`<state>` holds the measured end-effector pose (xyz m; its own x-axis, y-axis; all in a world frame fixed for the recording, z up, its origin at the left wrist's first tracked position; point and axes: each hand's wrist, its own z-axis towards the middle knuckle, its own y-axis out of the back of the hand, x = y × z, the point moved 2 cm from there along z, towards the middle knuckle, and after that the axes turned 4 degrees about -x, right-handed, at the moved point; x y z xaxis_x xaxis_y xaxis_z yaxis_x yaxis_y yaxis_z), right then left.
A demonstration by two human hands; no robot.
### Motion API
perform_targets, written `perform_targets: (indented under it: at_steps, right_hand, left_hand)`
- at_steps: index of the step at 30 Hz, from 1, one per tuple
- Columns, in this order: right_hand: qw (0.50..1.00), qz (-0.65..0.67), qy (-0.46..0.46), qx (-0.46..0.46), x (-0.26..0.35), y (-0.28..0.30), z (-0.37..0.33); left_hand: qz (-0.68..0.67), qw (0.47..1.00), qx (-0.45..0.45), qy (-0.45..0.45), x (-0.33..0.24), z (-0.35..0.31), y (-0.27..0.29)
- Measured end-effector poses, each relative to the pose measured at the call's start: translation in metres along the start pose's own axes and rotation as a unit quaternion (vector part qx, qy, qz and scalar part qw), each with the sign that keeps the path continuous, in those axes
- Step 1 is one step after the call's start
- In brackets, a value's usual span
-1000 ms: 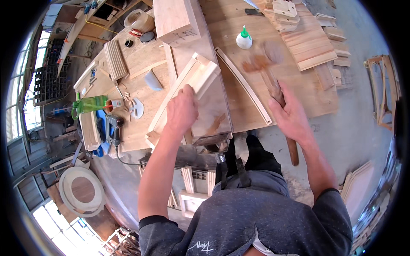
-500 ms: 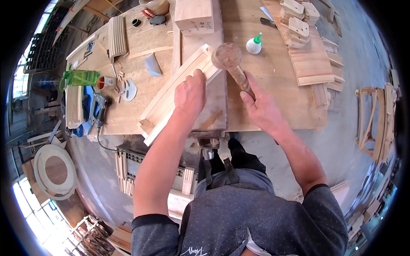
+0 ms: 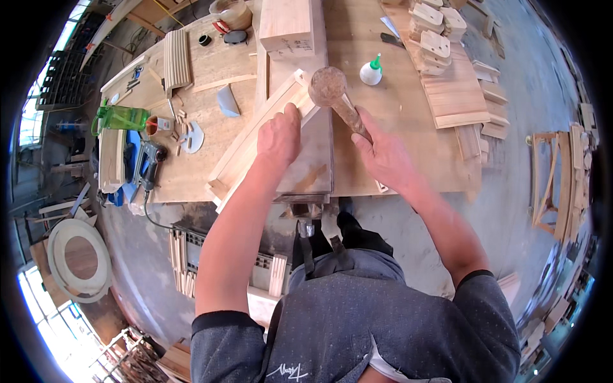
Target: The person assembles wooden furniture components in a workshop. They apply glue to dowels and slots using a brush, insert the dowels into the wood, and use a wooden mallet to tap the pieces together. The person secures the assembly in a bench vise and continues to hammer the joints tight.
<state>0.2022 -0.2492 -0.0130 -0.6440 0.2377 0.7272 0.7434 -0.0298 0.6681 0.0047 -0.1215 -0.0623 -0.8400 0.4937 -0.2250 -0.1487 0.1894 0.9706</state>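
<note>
A long pale wooden box-like frame (image 3: 237, 167) lies slantwise across the workbench, its near end reaching the bench's front edge. My left hand (image 3: 279, 137) is closed over its right side rail, near the far end. In my right hand (image 3: 388, 156) is the handle of a wooden mallet (image 3: 327, 87). The mallet's round, worn head is at the frame's far right corner; whether they touch, I cannot tell. A slim pale wood strip (image 3: 381, 186) shows below my right hand, mostly hidden by it.
A squared timber block (image 3: 287, 32) stands beyond the frame. To the right are a white glue bottle (image 3: 371, 73) with a green tip and stacked wooden boards (image 3: 452, 99). On the left lie a power tool (image 3: 150, 163), a green bottle (image 3: 124, 119) and small dowels.
The whole view has shifted slightly leftward. Against the bench, the mallet and both hands have barely moved. The end of the pale strip now shows below my right hand.
</note>
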Motion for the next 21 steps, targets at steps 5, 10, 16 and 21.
perform_targets:
  at_steps: [5,10,16,21]
  right_hand:
    - [0.973,0.093,0.143,-0.155,0.034,0.032,-0.011]
    - [0.992,0.051,0.066,-0.094,0.036,0.015,0.007]
    - [1.0,0.021,0.004,0.002,-0.01,-0.009,-0.004]
    - [0.983,0.141,0.048,-0.11,-0.049,-0.001,-0.045]
  left_hand:
    - [0.0,1.0,-0.006,0.001,0.008,0.007,-0.003]
    - [-0.016,0.999,-0.045,-0.014,0.013,0.005,-0.016]
    - [0.039,0.997,-0.042,-0.045,0.009,-0.002,-0.021]
    - [-0.003,1.0,0.016,-0.022,0.02,0.012,0.013]
